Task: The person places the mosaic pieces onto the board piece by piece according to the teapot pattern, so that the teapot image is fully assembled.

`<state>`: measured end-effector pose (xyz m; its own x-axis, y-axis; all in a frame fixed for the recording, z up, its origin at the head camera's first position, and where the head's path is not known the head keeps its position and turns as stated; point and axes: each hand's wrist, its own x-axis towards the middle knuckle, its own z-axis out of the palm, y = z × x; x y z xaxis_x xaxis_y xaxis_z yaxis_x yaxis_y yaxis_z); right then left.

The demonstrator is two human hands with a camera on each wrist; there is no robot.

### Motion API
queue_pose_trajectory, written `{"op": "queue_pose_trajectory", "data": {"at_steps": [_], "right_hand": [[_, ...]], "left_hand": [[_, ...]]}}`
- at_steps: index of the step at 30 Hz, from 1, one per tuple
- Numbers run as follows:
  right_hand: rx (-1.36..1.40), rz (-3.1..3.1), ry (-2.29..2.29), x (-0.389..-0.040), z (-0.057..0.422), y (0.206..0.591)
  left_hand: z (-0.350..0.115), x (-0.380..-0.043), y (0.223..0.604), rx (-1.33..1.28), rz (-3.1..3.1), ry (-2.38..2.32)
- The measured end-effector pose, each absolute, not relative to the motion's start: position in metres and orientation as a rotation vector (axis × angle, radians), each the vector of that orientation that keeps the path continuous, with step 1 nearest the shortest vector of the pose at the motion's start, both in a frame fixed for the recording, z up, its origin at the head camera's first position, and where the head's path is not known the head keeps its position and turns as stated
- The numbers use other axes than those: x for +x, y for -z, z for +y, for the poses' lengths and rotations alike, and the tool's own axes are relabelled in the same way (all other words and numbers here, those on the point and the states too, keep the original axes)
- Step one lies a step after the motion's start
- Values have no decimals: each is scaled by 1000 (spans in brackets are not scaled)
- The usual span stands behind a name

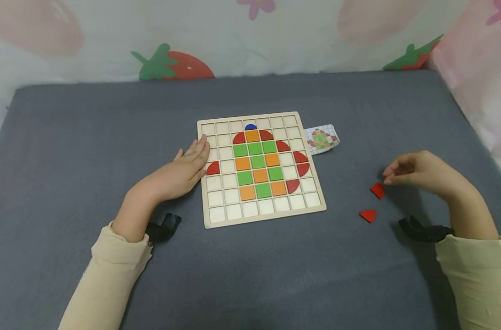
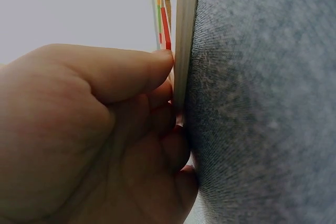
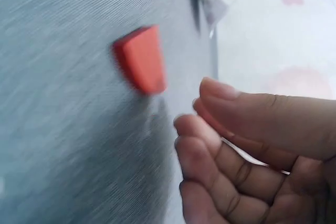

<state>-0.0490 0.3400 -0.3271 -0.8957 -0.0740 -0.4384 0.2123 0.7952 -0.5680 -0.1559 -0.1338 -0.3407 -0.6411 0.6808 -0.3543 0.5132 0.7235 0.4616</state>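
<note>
A wooden grid board (image 1: 263, 220) lies on the grey cloth, with green and orange squares, several red quarter-round tiles and a blue half-round tile (image 1: 251, 127) in its cells. My left hand (image 1: 178, 172) rests along the board's left edge, fingers straight; in the left wrist view the thumb touches the rim beside a red tile (image 2: 166, 29). On the right, my right hand (image 1: 429, 176) hovers with bent fingers just above a loose red quarter-round tile (image 1: 377, 190), nothing visible in it. The right wrist view shows that tile (image 3: 143, 60) apart from the fingertips. Another red tile (image 1: 368, 215) lies nearer.
A small pattern card (image 1: 322, 139) pokes out from the board's right edge. Behind the table hangs a strawberry-print curtain (image 1: 291, 41). Black straps sit at both wrists, the left one (image 1: 164, 228) close to the cloth.
</note>
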Motion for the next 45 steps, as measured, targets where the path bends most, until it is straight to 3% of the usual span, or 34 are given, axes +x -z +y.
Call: {"op": "queue_pose_trajectory", "data": {"at_steps": [8,45], "right_hand": [[167,2556,789,-42,335,336],[-68,2692,823,-56,286,332]], "left_hand": [[-136,-155,341,906,2421,-442],[-135,-155,341,913,2415,-449]]}}
